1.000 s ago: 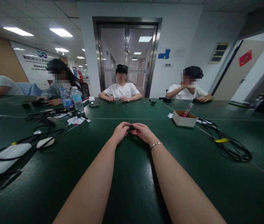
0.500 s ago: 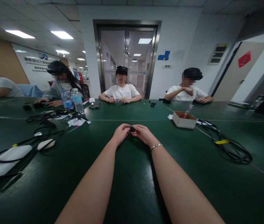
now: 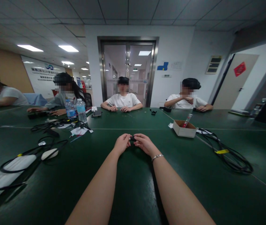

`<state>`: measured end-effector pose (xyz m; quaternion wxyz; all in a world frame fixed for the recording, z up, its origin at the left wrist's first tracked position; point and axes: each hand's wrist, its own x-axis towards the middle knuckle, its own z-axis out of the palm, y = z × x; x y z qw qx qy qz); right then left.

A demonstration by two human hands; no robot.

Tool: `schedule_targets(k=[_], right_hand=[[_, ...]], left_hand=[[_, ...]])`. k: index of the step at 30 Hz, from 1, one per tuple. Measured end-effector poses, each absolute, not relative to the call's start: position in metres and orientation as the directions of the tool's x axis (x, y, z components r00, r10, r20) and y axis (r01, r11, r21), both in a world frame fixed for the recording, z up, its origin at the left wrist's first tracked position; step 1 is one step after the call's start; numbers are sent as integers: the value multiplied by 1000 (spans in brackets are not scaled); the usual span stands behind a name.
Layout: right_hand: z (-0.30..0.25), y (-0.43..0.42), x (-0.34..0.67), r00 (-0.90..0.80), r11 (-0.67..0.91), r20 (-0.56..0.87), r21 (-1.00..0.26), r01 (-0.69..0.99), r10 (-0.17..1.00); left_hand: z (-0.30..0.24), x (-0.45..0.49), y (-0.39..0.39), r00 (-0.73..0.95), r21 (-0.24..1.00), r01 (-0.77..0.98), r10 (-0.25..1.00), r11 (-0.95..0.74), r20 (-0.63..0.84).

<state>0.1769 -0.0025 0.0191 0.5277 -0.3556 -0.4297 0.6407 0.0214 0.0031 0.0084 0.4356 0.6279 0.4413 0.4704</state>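
Both my arms reach forward over the dark green table. Between my fingertips is a small black object, too small and too covered by fingers to name its kind. My left hand is closed on its left end, fingers pinched together. On the other end my right hand grips it the same way, a silver bracelet on that wrist. The two hands almost meet, just above the tabletop.
To the left lie a white keyboard, a mouse and black cables; beyond stand two bottles. A small open box and a coiled black cable lie to the right. Several people with headsets sit around the table.
The view has tilted up, so everything sits lower in the picture. My hands stay together around the small black object. The person at left has moved a hand leftward.
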Motion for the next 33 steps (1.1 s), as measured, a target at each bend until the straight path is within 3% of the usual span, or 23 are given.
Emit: schedule_targets(k=[6,13,33], right_hand=[[19,-3,177,-193,-82,-8,-922,-378,981],[18,-2,177,-182,-65,8,-919,-389,983],[19,-2,176,-184,-76,-8,-927,-366,983]], left_hand=[[8,22,4,165,966,153,969,-211,185],[9,23,3,51,964,193,983,-185,178],[11,22,-1,96,960,197,979,-197,181]])
